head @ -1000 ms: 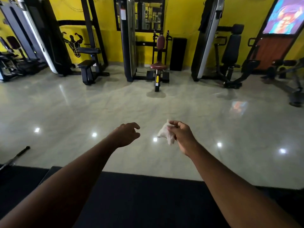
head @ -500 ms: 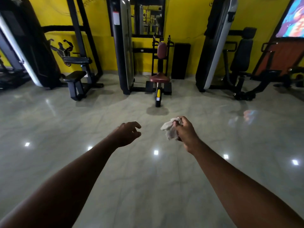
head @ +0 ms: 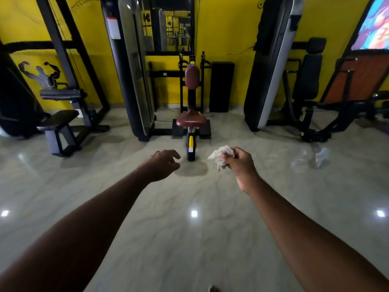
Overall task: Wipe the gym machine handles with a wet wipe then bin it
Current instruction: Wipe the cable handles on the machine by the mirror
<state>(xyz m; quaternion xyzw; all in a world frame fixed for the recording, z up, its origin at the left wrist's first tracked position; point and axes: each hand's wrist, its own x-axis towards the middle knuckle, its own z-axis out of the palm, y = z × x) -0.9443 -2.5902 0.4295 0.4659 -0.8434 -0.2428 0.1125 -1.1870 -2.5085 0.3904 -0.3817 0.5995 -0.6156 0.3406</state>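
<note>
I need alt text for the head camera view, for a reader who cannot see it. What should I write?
A person's right hand pinches a crumpled white wet wipe, while the left hand is held out, loosely curled and empty, above a glossy floor. Ahead, against a yellow wall, stands a gym machine with a maroon seat and back pad.
</note>
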